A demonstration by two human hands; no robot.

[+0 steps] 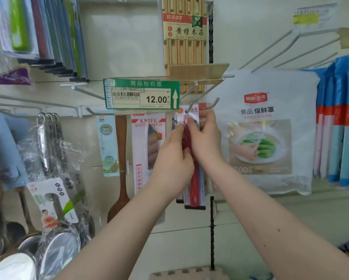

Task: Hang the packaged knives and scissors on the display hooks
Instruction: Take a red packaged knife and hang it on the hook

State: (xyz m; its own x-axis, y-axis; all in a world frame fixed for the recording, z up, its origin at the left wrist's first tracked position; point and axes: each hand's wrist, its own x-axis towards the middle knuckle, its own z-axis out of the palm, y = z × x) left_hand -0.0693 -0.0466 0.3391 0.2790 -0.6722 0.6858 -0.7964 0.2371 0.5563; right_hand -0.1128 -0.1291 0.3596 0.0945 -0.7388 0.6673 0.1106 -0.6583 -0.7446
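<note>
While both hands crowd the same narrow pack, the chief risk is that its hang hole misses the hook. The left hand point(172, 158) pinches the red-handled pack point(193, 190) at mid-height, fingers curled onto its front, and the right hand point(204, 136) grips the pack's top edge, fingertips up beside the hook point(189, 107). The pack hangs upright against the panel, just right of the knife pack point(147, 142) marked KNIFE and left of the white bag point(270, 138). Its top card sits right at the hook tip, but the fingers cover the hole, so I cannot tell whether it is threaded yet.

If the card is only resting against the tip, letting go would probably drop the pack down to the floor or onto the foam piece point(187, 273) below. A second hook point(213, 104) stands close to the right, and the card could catch on that one instead, leaving the pack in the wrong row. The price tag point(142, 94) overhangs just to the left and hides part of the rail, which makes aiming harder. More packs seem stacked behind the front one; pushing hard could skew them or tear the thin card at the hole. The blade is sealed, so a cut looks unlikely.
</note>
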